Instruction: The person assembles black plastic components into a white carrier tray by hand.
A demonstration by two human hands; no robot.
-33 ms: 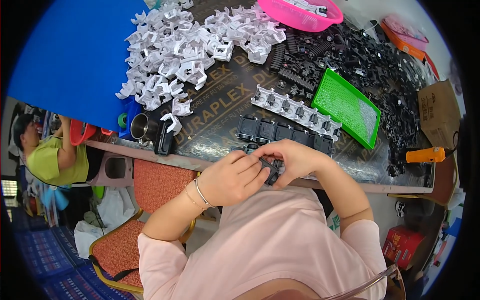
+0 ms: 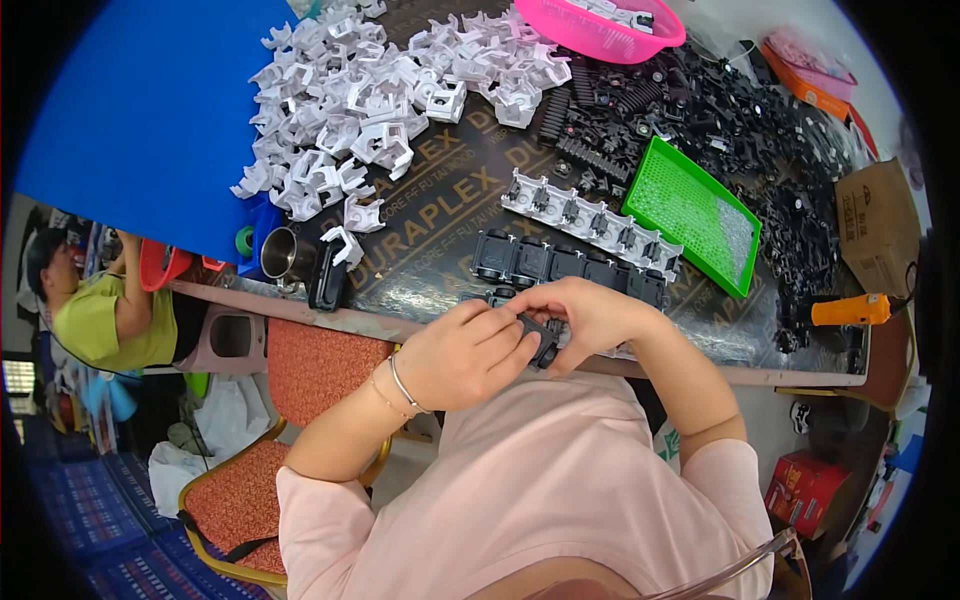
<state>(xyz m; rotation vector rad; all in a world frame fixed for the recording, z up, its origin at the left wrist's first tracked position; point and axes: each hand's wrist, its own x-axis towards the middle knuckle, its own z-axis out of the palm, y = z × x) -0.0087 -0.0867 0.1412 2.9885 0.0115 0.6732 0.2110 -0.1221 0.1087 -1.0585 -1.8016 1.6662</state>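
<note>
At the table's near edge, my left hand (image 2: pixel 468 352) and my right hand (image 2: pixel 592 318) close together round a small black plastic part (image 2: pixel 543 345). Fingers of both hands press on it and hide much of its shape. Just beyond them lies a row of black box-shaped parts (image 2: pixel 568 268), partly covered by my right hand. Farther back runs a row of white housings (image 2: pixel 592 222) with dark pieces fitted in them. Another black part (image 2: pixel 500 296) peeks out beside my left fingers.
A heap of white plastic housings (image 2: pixel 350 110) covers the back left. Small black parts (image 2: pixel 720 110) spread over the right, round a green tray (image 2: pixel 690 215). A pink basket (image 2: pixel 610 35), metal cup (image 2: pixel 285 255) and orange-handled tool (image 2: pixel 850 310) are nearby. Someone in green (image 2: pixel 115 320) sits left.
</note>
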